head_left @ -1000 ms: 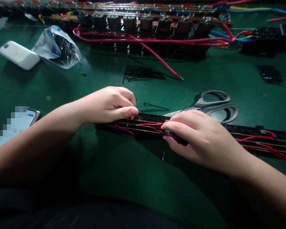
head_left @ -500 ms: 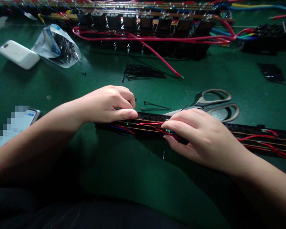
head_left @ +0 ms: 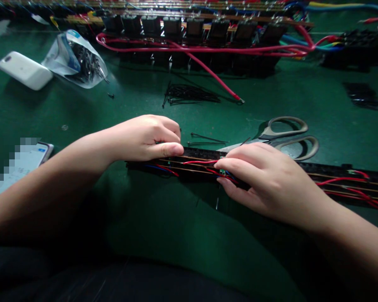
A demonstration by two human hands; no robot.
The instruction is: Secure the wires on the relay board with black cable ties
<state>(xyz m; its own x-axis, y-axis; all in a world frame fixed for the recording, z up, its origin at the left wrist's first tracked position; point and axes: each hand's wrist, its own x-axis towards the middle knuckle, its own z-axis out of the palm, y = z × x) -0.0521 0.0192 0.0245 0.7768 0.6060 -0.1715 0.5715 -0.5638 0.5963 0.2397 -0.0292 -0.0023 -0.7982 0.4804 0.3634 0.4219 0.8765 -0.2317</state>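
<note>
A long black strip [head_left: 195,167] with copper-coloured rails and red and blue wires lies across the table and runs off to the right. My left hand [head_left: 151,138] is closed on its left part, thumb along the top and the other fingers curled over the far edge. Farther right, my right hand [head_left: 261,180] grips the same strip, thumb at the near side and fingers over the top. Beside its fingertips are a small green piece [head_left: 222,172] and a red wire [head_left: 200,162]. What lies under both palms is hidden.
Scissors [head_left: 283,136] lie just behind my right hand, with two loose black cable ties [head_left: 208,137] to their left. Farther back are a cable tie pile [head_left: 192,93], a plastic bag [head_left: 78,58], a white device [head_left: 25,70] and a large wired assembly [head_left: 192,29]. A phone [head_left: 22,163] lies left.
Both hands keep their places on the strip, with only tiny shifts of the fingers. The whole view has drifted slightly.
</note>
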